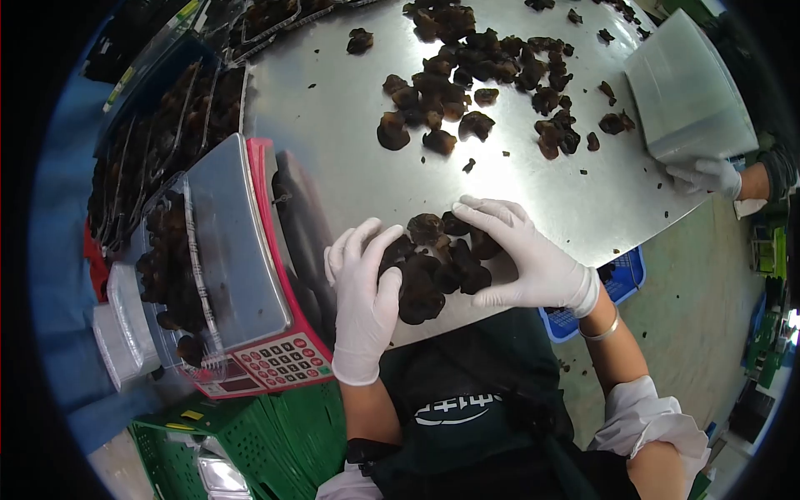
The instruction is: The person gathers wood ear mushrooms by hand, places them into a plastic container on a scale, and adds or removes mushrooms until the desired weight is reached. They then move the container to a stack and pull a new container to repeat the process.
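Observation:
Dark brown mushroom-like pieces [421, 287] lie in a small cluster at the near edge of the metal table [333, 100]. Against the cluster's left side is my left hand [362, 292], gloved in white, its fingers spread and bent. My right hand [533, 262], also gloved, touches the right side with fingers and thumb apart. Neither hand is closed round a piece. More dark pieces [437, 83] are scattered farther back. Left of my left hand is a pink-framed scale [275, 250] bearing a clear tray of dark pieces [171, 267].
Filled clear trays [158, 142] stand at the left, with stacked empty trays [125, 333] below. A green crate [250, 442] and a blue basket [621, 279] are beyond the near edge. At right, another person's gloved hand [708, 177] touches a translucent bin [692, 92].

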Tool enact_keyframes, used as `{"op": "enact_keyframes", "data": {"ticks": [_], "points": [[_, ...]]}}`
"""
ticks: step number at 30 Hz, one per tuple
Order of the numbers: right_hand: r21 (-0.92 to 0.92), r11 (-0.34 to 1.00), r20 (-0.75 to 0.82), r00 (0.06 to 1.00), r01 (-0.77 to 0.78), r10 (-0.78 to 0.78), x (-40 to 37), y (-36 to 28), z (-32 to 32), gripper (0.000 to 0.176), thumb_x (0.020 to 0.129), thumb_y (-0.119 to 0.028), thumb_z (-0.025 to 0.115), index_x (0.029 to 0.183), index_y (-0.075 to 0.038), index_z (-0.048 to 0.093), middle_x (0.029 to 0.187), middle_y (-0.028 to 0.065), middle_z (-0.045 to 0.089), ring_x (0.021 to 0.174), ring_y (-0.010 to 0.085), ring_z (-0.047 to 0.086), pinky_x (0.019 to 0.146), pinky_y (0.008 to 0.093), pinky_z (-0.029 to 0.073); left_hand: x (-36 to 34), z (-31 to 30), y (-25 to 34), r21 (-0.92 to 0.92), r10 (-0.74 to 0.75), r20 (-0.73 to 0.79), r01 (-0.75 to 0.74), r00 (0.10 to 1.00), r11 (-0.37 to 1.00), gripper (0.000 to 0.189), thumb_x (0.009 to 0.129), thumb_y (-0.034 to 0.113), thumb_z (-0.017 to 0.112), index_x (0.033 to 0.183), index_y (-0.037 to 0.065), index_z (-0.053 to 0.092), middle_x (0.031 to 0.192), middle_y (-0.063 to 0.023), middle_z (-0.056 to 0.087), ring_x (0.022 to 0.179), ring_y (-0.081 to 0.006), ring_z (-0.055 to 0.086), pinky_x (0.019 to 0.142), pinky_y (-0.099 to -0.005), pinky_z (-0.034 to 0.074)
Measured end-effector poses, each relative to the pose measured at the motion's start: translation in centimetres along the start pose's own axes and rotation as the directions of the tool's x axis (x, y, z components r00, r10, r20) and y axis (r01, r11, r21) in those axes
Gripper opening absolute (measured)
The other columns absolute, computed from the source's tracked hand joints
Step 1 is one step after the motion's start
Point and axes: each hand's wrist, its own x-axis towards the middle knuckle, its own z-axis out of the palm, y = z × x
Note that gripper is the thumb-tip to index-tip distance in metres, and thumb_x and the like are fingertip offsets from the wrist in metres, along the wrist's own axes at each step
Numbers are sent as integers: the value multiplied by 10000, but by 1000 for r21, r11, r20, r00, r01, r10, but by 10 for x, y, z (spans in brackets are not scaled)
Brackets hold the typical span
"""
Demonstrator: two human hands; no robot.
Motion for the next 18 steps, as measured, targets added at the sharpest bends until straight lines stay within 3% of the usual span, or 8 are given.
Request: {"op": "enact_keyframes", "data": {"ticks": [1, 2, 3, 5, 8, 10, 14, 18], "points": [[-207, 978, -1, 1000, -6, 6, -2, -5, -2, 974, 711, -393, 834, 1507, -83, 365, 1454, 215, 436, 1284, 426, 454, 1092, 447, 388, -5, -6, -3, 29, -6, 69, 4, 998, 1000, 490, 856, 155, 577, 1338, 66, 572, 1420, -199, 457, 1347, -377, 354, 1160, -491, 221], [-406, 914, -4, 1000, -10, 9, -3, -8, -3, 1129, 625, -454, 886, 1534, -93, 322, 1471, 230, 407, 1288, 444, 444, 1091, 453, 390, -10, -9, -2, 33, -11, 66, 8, 998, 999, 490, 856, 155, 577, 1338, 66, 572, 1420, -199, 457, 1347, -377, 354, 1160, -491, 221], [-439, 898, -5, 999, -40, 43, -5, -10, -5, 1242, 522, -442, 925, 1544, -109, 303, 1468, 249, 401, 1248, 462, 471, 1073, 462, 410, -14, -13, 1, 51, -29, 60, 26, 998, 998, 594, 845, 226, 639, 1401, 67, 506, 1443, -221, 426, 1352, -394, 346, 1153, -500, 234], [-456, 884, 9, 992, -106, 124, -1, -18, -10, 1237, 514, -408, 930, 1544, -121, 307, 1472, 250, 395, 1223, 465, 489, 1047, 465, 434, -21, -22, 3, 205, -63, 126, 37, 990, 978, 1003, 753, 398, 799, 1540, 43, 287, 1484, -280, 344, 1320, -437, 372, 1111, -518, 308], [-485, 859, 8, 981, -165, 194, 5, -20, -2, 1213, 516, -358, 932, 1538, -139, 317, 1452, 227, 409, 1184, 447, 523, 1002, 463, 475, -27, -23, 19, 263, -155, 235, 91, 960, 961, 1074, 714, 358, 834, 1544, 19, 244, 1484, -298, 328, 1248, -449, 429, 1076, -506, 365], [-495, 855, -8, 984, -157, 176, 13, -21, 9, 1191, 527, -342, 929, 1533, -143, 322, 1429, 202, 428, 1169, 427, 539, 983, 459, 493, -26, -9, 27, 248, -152, 200, 100, 968, 963, 1063, 695, 293, 845, 1527, -1, 253, 1424, -289, 364, 1188, -440, 472, 1030, -489, 418], [-271, 961, 33, 998, -48, 59, 33, -19, 33, 767, 679, -139, 799, 1379, -91, 489, 1279, 229, 506, 1109, 419, 586, 938, 427, 517, -15, 13, 34, -23, -203, 123, 207, 972, 978, 853, 715, 40, 722, 1479, 15, 343, 1313, -220, 403, 1206, -390, 521, 1030, -415, 458], [-44, 998, 58, 997, -43, 46, 44, -20, 31, 719, 692, -72, 776, 1358, -68, 503, 1291, 179, 495, 1200, 349, 541, 1033, 377, 464, -8, 16, 16, -302, -165, -22, 150, 986, 941, 696, 724, -42, 647, 1389, 55, 464, 1276, -198, 472, 1231, -356, 510, 1073, -397, 424]]}}
